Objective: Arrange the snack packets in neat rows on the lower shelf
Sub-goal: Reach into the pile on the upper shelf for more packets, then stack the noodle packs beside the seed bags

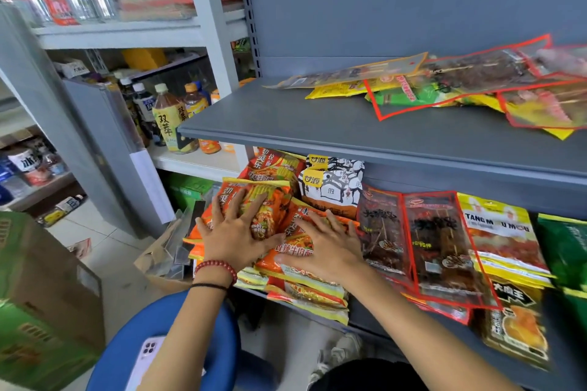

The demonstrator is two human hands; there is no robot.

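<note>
Fingers [236,203] of both hands are lying spread and flat on the orange noodle packets [279,197] piled at the lower shelf's [368,317] left end, the left hand [236,232] pressing the farther stack, the right hand [327,244] covering the nearer, tilted 1.

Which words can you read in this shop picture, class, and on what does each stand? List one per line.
"双萃": yellow label of the brown tea bottle.
"甘源": yellow tag on the white snack packet.
"TANG M": yellow-topped red packet; the rest is blurred.
"牛肉面": orange noodle packet.
Too blurred to read: print on the dark red-edged skewer packets.
</note>
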